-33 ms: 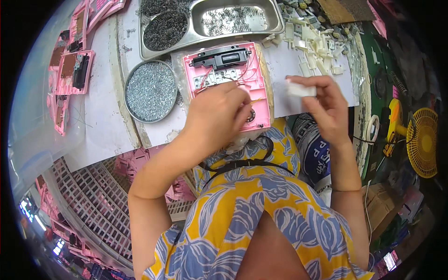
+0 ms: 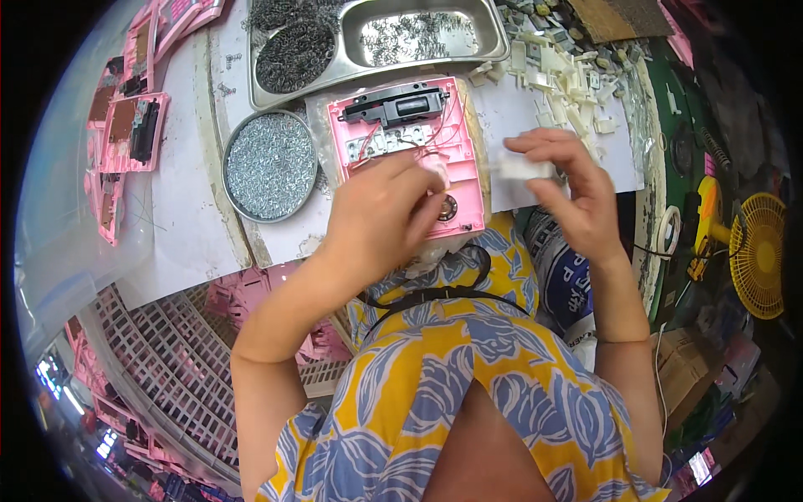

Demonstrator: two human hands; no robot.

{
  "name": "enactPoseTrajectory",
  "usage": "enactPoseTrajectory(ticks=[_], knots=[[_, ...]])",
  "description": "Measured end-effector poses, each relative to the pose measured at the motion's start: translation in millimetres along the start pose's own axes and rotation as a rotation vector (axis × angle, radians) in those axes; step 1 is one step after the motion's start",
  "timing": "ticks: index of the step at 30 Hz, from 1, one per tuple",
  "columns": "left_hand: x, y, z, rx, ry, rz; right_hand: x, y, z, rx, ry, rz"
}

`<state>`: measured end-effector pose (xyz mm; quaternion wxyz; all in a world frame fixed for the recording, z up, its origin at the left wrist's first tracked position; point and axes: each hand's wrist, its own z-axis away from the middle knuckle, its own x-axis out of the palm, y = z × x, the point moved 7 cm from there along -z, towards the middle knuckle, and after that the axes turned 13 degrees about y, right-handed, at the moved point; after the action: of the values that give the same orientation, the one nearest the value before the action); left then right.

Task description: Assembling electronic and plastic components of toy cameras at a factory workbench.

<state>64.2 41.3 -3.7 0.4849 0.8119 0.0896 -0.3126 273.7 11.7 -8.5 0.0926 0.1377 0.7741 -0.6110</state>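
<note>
A pink plastic housing [image 2: 452, 125] lies open on the white table, with a black part [image 2: 397, 102] across its top, red wires and a small round speaker [image 2: 447, 207] near its lower edge. My left hand [image 2: 381, 213] rests on the housing's lower half, fingertips pressing a small white piece by the speaker. To the right of the housing my right hand [image 2: 573, 188] is raised, pinching a small white plastic part [image 2: 520, 166] between thumb and fingers.
A round tin of small metal screws [image 2: 269, 165] sits left of the housing. A steel tray [image 2: 381, 38] with springs and metal bits lies behind it. White plastic parts [image 2: 569, 71] are heaped at the right. More pink housings [image 2: 125, 125] lie far left. A yellow fan [image 2: 759, 251] stands at the right.
</note>
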Motion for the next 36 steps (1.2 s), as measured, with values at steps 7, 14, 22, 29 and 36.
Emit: enactPoseTrajectory(ticks=[7, 14, 22, 29, 36], knots=[[-12.1, -7.6, 35.2, 0.034, 0.158, 0.074, 37.1, -15.3, -16.9, -0.344, -0.095, 0.355], [-7.5, -8.6, 30.5, 0.067, 0.161, 0.092, 51.0, -21.4, -25.9, -0.538, -0.145, 0.305], [2.8, -7.6, 25.9, 0.161, 0.102, -0.013, 61.8, -1.7, -23.9, -0.36, -0.12, 0.229], [3.5, 2.1, 22.0, 0.158, 0.016, -0.165, 54.1, -20.1, -30.2, -0.464, -0.291, 0.285], [3.8, -1.6, 21.1, 0.117, 0.026, -0.038, -140.8, 63.6, -91.0, -0.056, 0.476, 0.923]])
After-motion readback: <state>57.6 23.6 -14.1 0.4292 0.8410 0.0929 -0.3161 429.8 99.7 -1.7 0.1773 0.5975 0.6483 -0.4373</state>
